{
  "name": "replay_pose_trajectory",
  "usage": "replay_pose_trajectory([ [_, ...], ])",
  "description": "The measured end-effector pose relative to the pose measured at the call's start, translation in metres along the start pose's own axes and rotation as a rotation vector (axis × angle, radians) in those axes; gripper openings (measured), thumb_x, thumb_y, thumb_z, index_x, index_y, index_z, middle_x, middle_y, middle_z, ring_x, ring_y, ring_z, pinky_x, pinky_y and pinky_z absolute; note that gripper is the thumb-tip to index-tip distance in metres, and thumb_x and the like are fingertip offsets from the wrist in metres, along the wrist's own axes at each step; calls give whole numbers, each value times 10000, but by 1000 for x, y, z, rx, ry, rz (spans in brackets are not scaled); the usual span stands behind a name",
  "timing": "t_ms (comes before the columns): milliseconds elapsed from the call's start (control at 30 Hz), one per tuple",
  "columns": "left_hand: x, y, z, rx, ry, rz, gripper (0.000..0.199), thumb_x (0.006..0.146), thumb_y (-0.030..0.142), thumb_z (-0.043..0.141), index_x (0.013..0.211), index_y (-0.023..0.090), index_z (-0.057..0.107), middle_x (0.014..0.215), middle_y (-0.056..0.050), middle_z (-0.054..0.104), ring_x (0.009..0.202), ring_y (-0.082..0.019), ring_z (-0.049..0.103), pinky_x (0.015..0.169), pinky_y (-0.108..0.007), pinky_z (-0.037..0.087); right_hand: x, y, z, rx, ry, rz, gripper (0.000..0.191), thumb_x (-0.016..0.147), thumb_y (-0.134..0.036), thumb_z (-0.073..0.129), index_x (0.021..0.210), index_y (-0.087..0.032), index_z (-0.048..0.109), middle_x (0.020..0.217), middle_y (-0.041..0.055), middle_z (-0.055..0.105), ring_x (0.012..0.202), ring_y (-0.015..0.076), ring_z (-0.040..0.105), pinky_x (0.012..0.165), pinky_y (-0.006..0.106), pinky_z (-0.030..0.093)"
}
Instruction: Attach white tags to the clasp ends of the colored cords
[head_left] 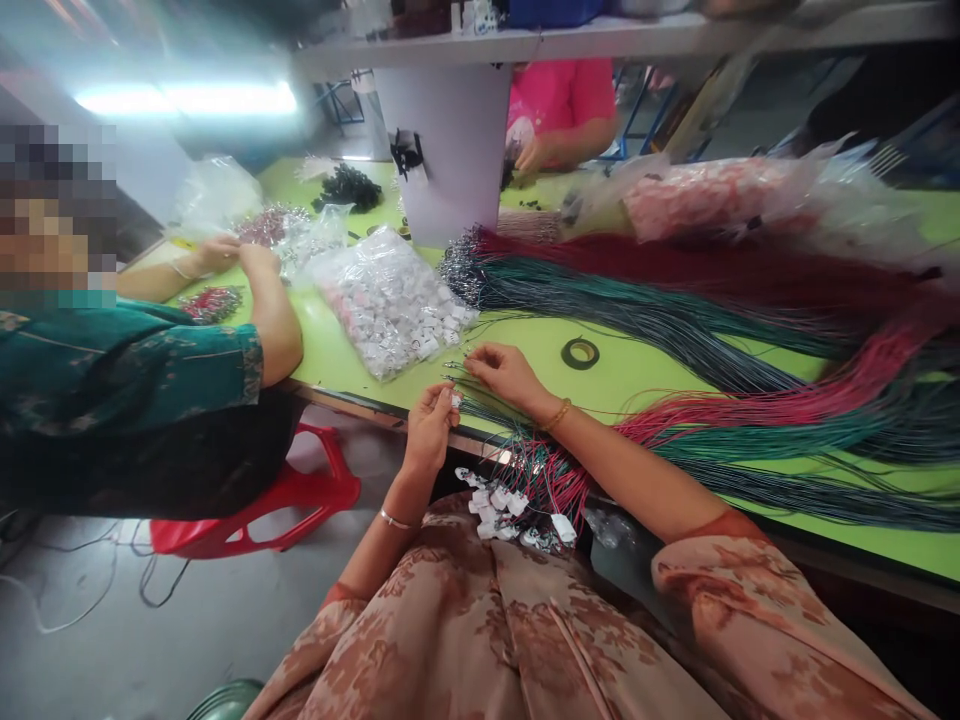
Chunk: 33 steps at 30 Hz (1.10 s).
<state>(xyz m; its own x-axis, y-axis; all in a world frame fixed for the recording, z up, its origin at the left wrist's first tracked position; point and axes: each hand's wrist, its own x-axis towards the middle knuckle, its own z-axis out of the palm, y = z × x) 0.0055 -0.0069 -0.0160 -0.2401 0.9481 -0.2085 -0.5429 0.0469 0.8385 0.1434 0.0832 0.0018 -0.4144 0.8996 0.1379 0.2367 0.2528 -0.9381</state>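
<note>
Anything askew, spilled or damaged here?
Nothing looks plainly damaged. Slightly odd: a clump of white connectors and red and green wires sits past the table's near edge, while other wire bundles lie on top.

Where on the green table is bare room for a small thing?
Green tabletop is bare around the round black tape roll, between the dark grey wire bundle and the right hand. Narrower: between the clear plastic bag of white pieces and the co-worker's elbow. Crowded: the right side, under long coloured wires.
</note>
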Motion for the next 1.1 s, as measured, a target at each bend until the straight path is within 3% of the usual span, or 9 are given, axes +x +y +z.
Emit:
replay_pose_trajectory([
  [200,3,-1,8,-150,-9,-76,161,757,219,760,856,145,656,743,1,626,597,-41,521,525,-149,383,-29,-4,-8,-159,-107,-119,195,819,-277,521,671,-159,570,594,-31,504,580,97,410,594,239,322],
  [400,2,-2,8,-195,-37,-104,124,778,191,730,862,134,659,753,-10,623,592,-44,505,504,-156,364,-36,-8,-13,-204,-203,-129,186,775,-215,511,595,-167,518,537,-51,444,531,83,369,544,227,275],
  [600,2,-4,10,-125,-48,-72,200,730,260,780,838,129,675,726,-7,619,568,-43,484,493,-161,349,-33,-2,-10,-273,-213,-131,188,788,-215,521,609,-161,534,536,-55,463,521,77,362,543,229,261],
  [833,-1,-21,13,79,11,60,303,706,390,794,818,125,699,560,46,514,467,-34,384,464,-189,287,-40,-7,-10,-399,-272,-189,243,857,-223,506,620,-166,509,560,-25,484,529,91,341,556,264,233],
  [1100,-5,-25,19,109,-7,86,305,716,412,786,764,127,690,515,55,459,470,-39,357,480,-193,289,-46,-7,-12,-536,-289,-233,197,854,-181,484,683,-164,581,638,14,584,566,118,402,583,270,263],
])
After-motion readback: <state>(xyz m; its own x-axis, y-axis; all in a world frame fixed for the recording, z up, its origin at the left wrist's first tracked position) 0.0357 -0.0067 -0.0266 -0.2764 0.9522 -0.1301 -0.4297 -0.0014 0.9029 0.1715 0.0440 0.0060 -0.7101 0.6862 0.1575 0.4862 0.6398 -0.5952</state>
